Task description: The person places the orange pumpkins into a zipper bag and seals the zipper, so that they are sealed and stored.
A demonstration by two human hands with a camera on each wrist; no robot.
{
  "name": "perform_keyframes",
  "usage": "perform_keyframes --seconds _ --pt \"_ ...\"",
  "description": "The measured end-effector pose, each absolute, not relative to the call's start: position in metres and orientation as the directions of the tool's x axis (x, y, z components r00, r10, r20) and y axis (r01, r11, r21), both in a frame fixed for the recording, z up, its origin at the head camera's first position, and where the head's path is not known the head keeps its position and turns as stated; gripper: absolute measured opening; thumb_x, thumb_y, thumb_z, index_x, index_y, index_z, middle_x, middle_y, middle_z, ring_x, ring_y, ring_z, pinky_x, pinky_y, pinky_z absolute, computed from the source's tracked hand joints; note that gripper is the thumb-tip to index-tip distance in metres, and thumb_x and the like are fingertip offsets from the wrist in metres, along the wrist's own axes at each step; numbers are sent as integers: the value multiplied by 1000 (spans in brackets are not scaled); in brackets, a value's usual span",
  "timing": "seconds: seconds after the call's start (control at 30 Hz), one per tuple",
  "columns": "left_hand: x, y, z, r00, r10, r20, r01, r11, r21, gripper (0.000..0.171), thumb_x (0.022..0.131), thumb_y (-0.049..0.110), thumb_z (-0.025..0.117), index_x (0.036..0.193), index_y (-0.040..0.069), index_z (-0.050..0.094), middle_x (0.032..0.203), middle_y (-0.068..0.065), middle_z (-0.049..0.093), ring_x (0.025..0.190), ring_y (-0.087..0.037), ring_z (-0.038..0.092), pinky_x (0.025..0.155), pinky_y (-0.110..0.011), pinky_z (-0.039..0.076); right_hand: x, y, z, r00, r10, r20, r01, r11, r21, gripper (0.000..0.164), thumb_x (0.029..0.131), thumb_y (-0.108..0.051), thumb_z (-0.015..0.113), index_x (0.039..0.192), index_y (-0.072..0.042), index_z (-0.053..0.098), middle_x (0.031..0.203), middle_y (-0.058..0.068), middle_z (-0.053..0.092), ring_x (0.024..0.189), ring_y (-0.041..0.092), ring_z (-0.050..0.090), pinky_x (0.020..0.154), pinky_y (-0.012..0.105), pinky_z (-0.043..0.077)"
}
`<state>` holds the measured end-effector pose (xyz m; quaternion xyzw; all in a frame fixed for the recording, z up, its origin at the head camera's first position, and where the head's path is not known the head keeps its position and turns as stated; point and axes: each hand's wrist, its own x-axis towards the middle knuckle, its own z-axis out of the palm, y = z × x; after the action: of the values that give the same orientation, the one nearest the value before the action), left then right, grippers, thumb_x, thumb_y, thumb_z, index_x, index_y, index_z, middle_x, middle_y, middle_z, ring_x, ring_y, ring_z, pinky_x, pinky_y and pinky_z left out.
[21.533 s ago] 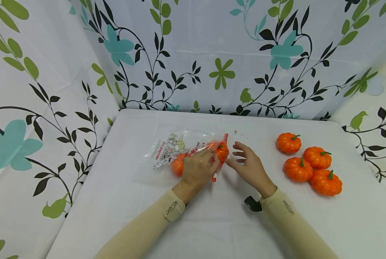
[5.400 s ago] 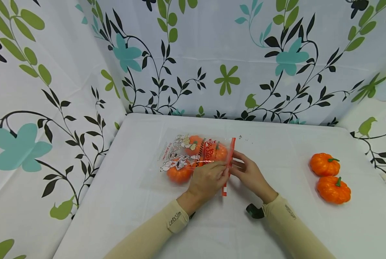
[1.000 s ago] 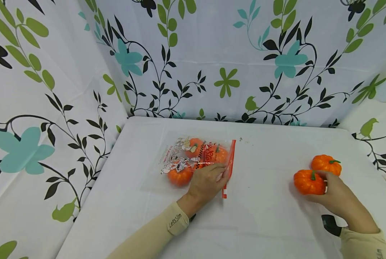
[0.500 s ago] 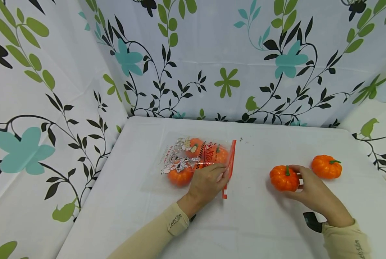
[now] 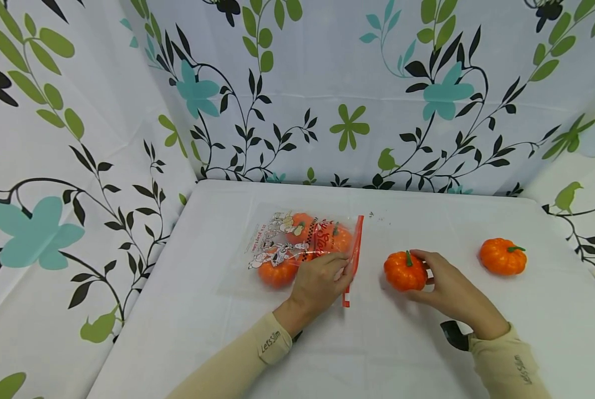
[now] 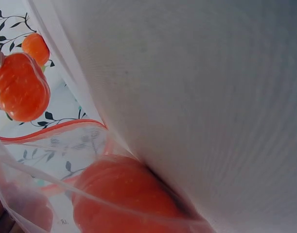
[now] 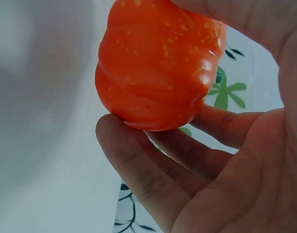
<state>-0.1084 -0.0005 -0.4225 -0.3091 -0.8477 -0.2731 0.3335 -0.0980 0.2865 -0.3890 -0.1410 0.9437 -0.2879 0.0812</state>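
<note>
In the head view my left hand (image 5: 319,280) pinches the open end of a clear plastic zip bag (image 5: 322,235) with a red strip along its mouth. Several small orange toy pumpkins (image 5: 277,272) lie inside the bag. Farther right, my right hand (image 5: 449,291) grips another toy pumpkin (image 5: 403,272) with a green stem, just right of the bag's mouth. The right wrist view shows thumb and fingers round this pumpkin (image 7: 158,68). In the left wrist view the bag's mouth gapes, with a pumpkin (image 6: 124,194) seen through the film.
One loose pumpkin (image 5: 503,256) sits at the right of the white-covered table (image 5: 417,366). A patterned curtain (image 5: 297,83) hangs behind the table and on both sides.
My right hand has carried one pumpkin leftward from the right side towards the bag. Loose pumpkins on the right have become fewer since the oldest frame, and the bag is fuller. My left hand stays at the mouth.
</note>
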Motion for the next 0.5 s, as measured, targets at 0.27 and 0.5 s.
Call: perform_keyframes --seconds 0.27,0.5 --pt "-108 -1 -423 -574 348 742 712 660 241 10 83 11 80 92 6 81 95 -1 77 83 -10 74 72 -20 57 -105 267 -387 -937 -341 -71 -240 780 -578 89 80 -30 87 149 0 40 141 22 50 110 33 59 88 50 57" --pt "-109 -2 -423 -577 356 735 711 662 238 11 84 12 78 92 6 81 98 -1 77 85 -9 74 73 -18 56 -112 248 -390 -934 -352 -61 -247 758 -604 95 80 -30 87 153 1 35 142 23 52 115 36 59 90 50 56"
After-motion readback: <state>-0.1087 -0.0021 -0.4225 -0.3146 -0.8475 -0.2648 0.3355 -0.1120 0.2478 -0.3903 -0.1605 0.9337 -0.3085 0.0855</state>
